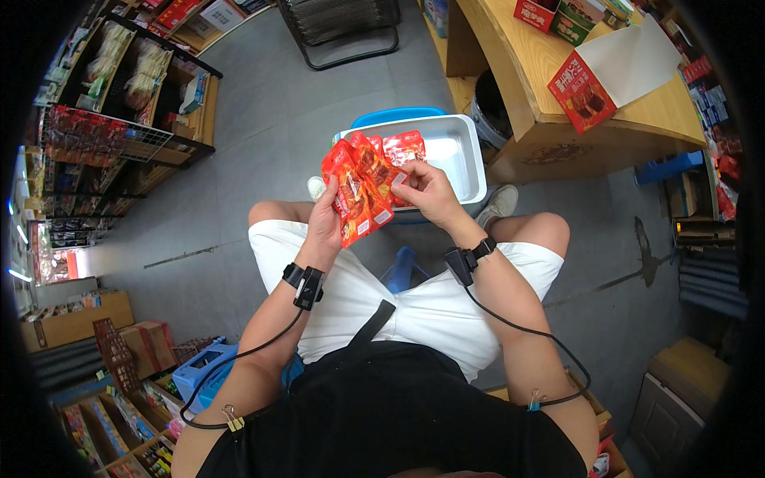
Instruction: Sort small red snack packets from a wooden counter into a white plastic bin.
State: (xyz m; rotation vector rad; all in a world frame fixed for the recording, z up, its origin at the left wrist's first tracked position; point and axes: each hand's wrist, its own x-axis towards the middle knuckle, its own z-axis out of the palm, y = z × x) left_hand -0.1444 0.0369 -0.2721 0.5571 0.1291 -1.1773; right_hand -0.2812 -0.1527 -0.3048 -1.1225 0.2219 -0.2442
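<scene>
Red snack packets [360, 195] are fanned out between my two hands, above the near left side of a white plastic tub. My left hand [323, 223] is closed on the lower left edge of these packets. With thumb and fingers pinched, my right hand [429, 193] grips the right edge of a packet in the fan. Another red packet [405, 146] lies behind them, inside the white tub [480, 163]. The tub's right part shows its bare bottom. A blue rim [398, 115] shows behind the tub's far edge.
At right stands a wooden counter [510, 60] with an opened red display box [582, 92] on top. A dark bin [490, 107] is beside it. Shelves of goods [119, 119] line the left, and a folding chair [343, 32] stands ahead. Cables run along both my arms.
</scene>
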